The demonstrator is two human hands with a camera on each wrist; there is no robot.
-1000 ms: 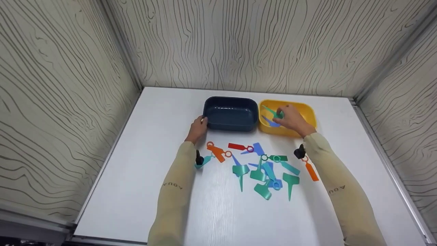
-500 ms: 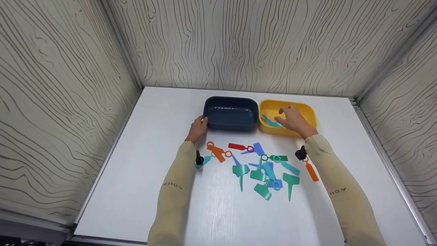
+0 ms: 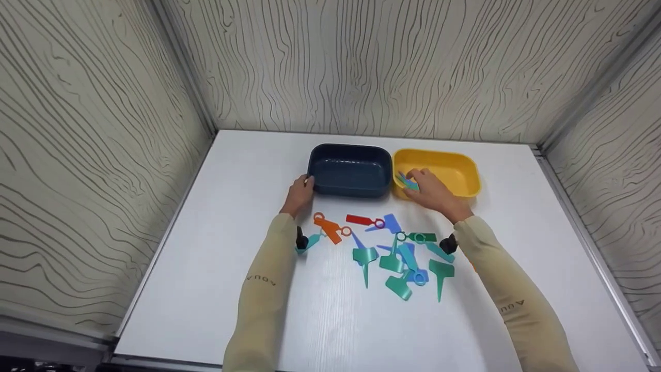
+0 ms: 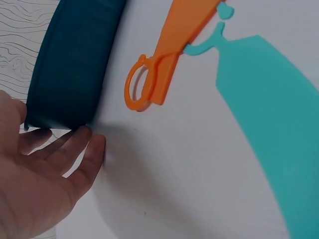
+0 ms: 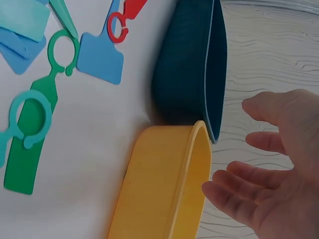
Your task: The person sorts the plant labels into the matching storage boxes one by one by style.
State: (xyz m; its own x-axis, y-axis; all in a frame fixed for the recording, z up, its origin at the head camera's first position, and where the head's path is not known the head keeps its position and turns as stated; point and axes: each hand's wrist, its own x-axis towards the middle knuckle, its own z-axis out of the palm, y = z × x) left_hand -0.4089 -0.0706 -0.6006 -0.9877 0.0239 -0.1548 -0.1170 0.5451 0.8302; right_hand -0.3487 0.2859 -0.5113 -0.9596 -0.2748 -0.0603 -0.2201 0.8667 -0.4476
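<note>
My left hand touches the left end of a dark blue bin. In the left wrist view its fingertips rest against the outer wall, thumb by the rim. My right hand is over the near left part of a yellow bin, fingers apart and holding nothing. Inside that bin, blue and green T-shaped plant labels lie at the left, partly hidden by this hand. In the right wrist view the two bins touch or nearly touch; the yellow bin's wall stands below my fingers.
Nearer me lie several green T-shaped plant labels and blue ones. Ring-ended plastic tags lie among them: red, orange, dark green and turquoise. Wood-patterned panels enclose the white table.
My right hand has let go of a green plant label, which dropped into the yellow bin beside the blue one. The hand then moved slightly left and nearer me. My left hand has stayed put.
</note>
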